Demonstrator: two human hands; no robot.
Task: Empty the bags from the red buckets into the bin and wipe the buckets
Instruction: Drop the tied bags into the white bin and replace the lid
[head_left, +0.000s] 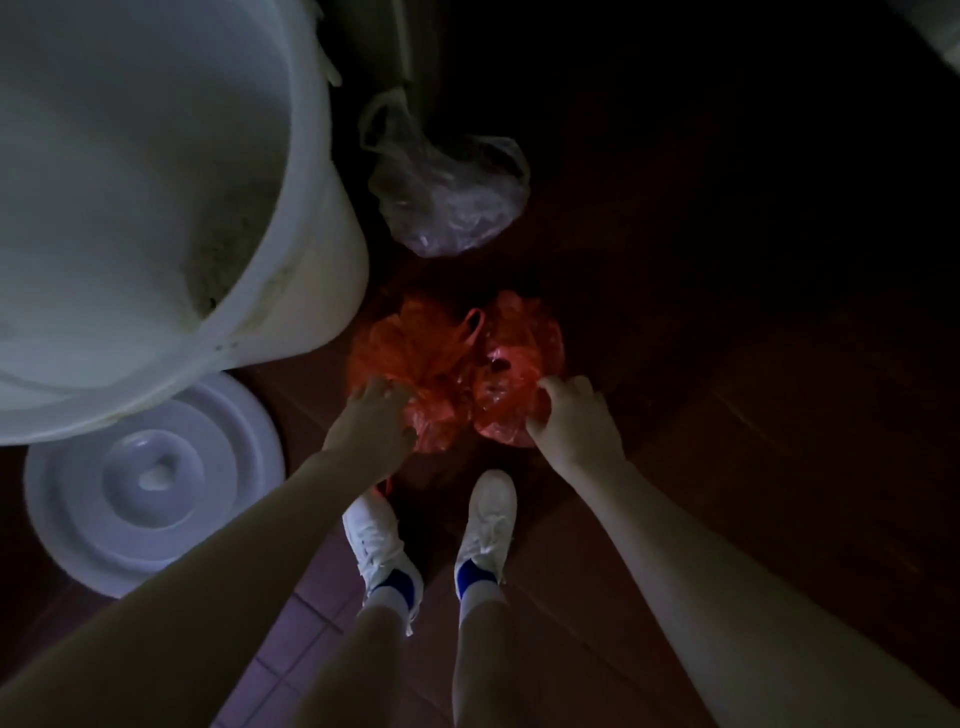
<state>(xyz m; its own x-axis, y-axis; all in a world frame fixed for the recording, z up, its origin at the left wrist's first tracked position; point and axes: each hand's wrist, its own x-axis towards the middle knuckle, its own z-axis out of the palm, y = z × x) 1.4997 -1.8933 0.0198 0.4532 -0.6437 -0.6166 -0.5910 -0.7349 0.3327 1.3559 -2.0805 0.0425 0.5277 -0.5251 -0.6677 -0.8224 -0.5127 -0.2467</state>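
**Both grips on the red bag, down at floor level**

Looking straight down in very dim light: two bare legs, then a pair of white shoes (382, 540) with blue at the ankle, planted on the tiled floor (311, 629). Off to the left of the feet, a round white lid (150, 483) lies flat on the tiles, ridged rings facing up.

Just past the toes, here are the arms, both stretched forward. The left grip (371, 421) sits on the near-left edge of the red bag (447, 358), fingers curled down into the crinkled plastic. The right grip (574, 415) has the near-right edge, fingers and thumb bunched round a fold of it. So the bag lies between the two, its bulk just beyond the knuckles, its looped handles sticking up at the far side. It sits low, in front of the shoes; what is under it is lost in shadow.

To the left, the big white bin (332, 270) stands open, its wall close beside the bag, its inside pale with grime near the rim.

Farther out, a clear plastic bag (447, 197) slumps on the floor, beyond the red one and apart from it. Past that, darkness.
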